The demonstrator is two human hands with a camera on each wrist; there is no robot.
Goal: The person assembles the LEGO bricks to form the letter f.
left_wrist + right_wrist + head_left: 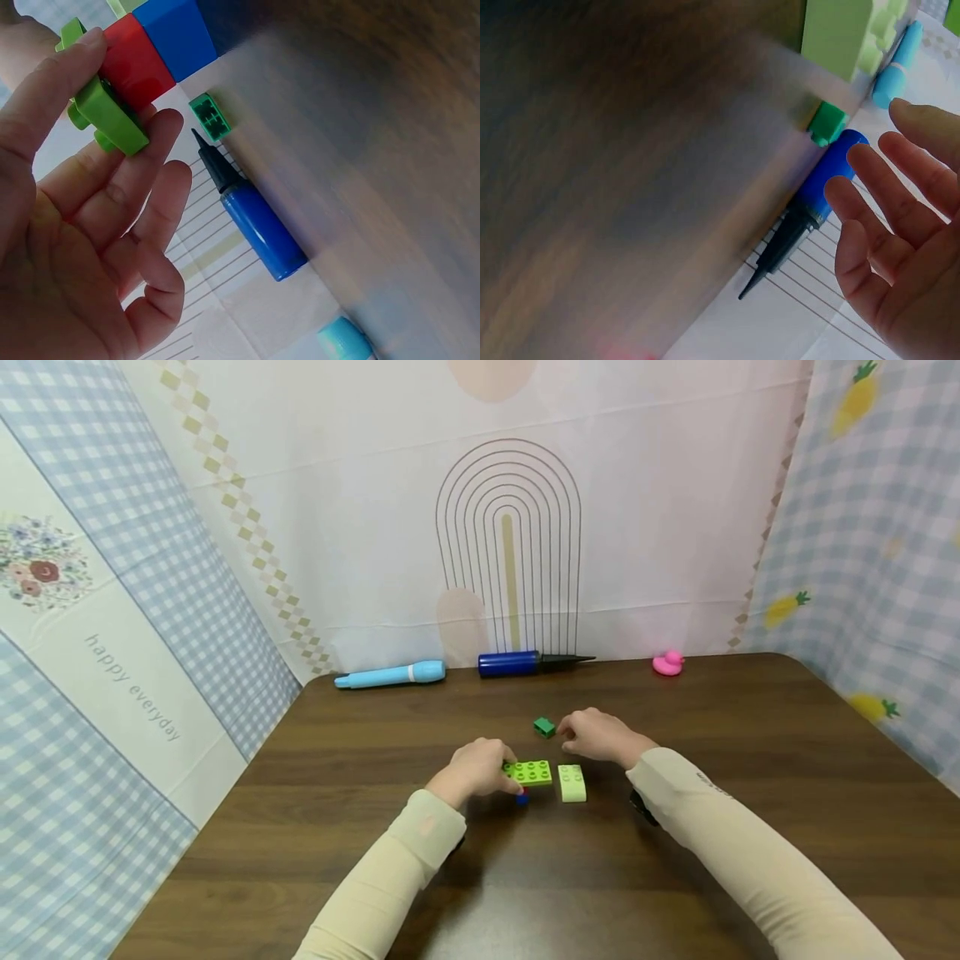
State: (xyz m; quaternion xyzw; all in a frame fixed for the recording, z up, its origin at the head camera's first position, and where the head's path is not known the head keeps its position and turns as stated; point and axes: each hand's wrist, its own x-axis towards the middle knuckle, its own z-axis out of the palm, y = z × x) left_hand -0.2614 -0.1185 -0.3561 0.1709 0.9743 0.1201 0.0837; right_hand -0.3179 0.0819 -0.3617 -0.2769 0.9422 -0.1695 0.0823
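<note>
Between the thumb and fingers of my left hand [476,768] is a lime-green building brick [532,772], studs up in the head view. A red brick [136,60] and a blue brick [176,37] are stacked beneath it, mostly hidden from the head camera. My right hand [600,737] hovers over the table with loosely bent fingers and holds nothing. Just left of its fingertips lies a small dark green brick [544,727], its hollow underside facing the left wrist camera [210,118]. A pale green brick [572,783] with a curved end stands between the hands.
Along the back edge of the brown table [337,835] lie a light blue microphone-shaped toy [390,675], a blue hand pump [510,664] with a black nozzle, and a pink rubber duck [667,663]. Patterned cloth [375,527] hangs behind them.
</note>
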